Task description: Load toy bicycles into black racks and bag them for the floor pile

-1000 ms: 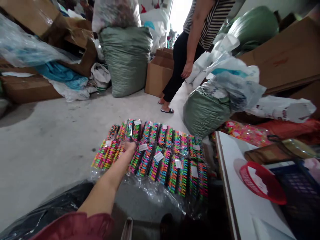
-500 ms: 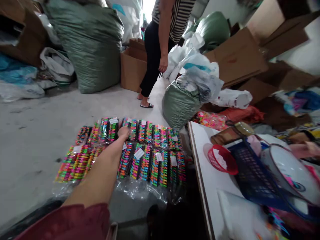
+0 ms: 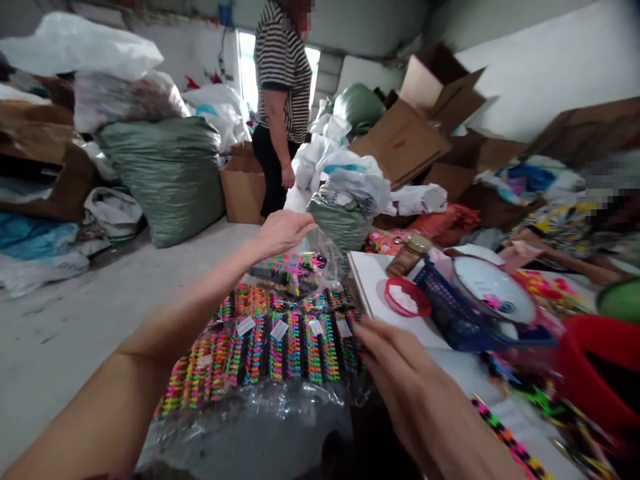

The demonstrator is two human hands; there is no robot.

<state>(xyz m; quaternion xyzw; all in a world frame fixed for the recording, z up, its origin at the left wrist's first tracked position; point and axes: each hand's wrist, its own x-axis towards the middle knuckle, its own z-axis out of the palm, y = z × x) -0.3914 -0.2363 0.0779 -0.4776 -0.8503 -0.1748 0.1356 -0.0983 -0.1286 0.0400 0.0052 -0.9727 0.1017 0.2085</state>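
Note:
My left hand (image 3: 284, 232) is closed on the top edge of a clear plastic bag (image 3: 295, 268) with bright coloured pieces on black inside. That bag hangs tilted above the far row of packs. Below it, several flat clear packs (image 3: 285, 343) of multicoloured pieces lie in rows on the floor, some with white labels. My right hand (image 3: 395, 347) is by the right end of the rows, beside the white table; its fingers are stretched out and partly blurred, with nothing visible in them.
The white table (image 3: 367, 283) at right bears a red basket (image 3: 407, 298), a blue basket (image 3: 445, 313) and a white basin (image 3: 493, 287). Green sacks (image 3: 165, 177) and cardboard boxes (image 3: 243, 187) stand behind. A person in a striped top (image 3: 285, 73) stands at the back; another person's arm shows at right.
My left hand has risen from the far row, now holding up a bag. My right hand has come into view. The camera view has tilted up, and the standing person's upper body now shows.

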